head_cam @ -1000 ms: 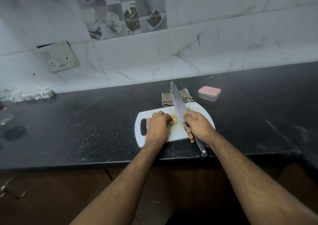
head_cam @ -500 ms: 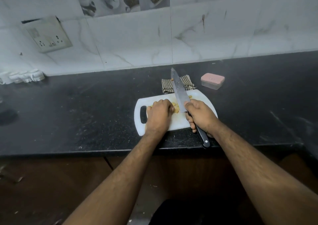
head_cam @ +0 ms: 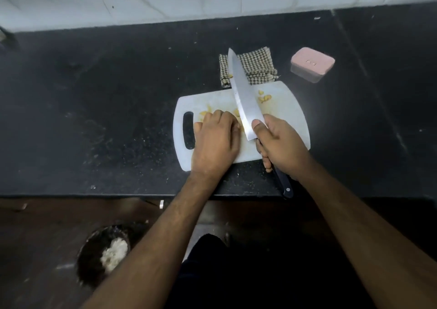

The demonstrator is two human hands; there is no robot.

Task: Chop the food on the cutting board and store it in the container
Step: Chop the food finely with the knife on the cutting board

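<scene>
Right now your right hand (head_cam: 281,146) grips the knife (head_cam: 244,98) w/ thumb on the blade, tip pointing away over the cloth (head_cam: 259,66). Your left hand (head_cam: 216,143) sits knuckles-up, fingers curled down onto the yellowish food (head_cam: 236,112) on the cutting board (head_cam: 287,102), just left of the blade. Container (head_cam: 312,63) w/ pink lid on sits beyond your right hand, apart from the board.

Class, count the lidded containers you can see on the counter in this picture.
1: the pink-lidded container stands on the counter, right of the checked cloth, beyond the cutting board.
</scene>
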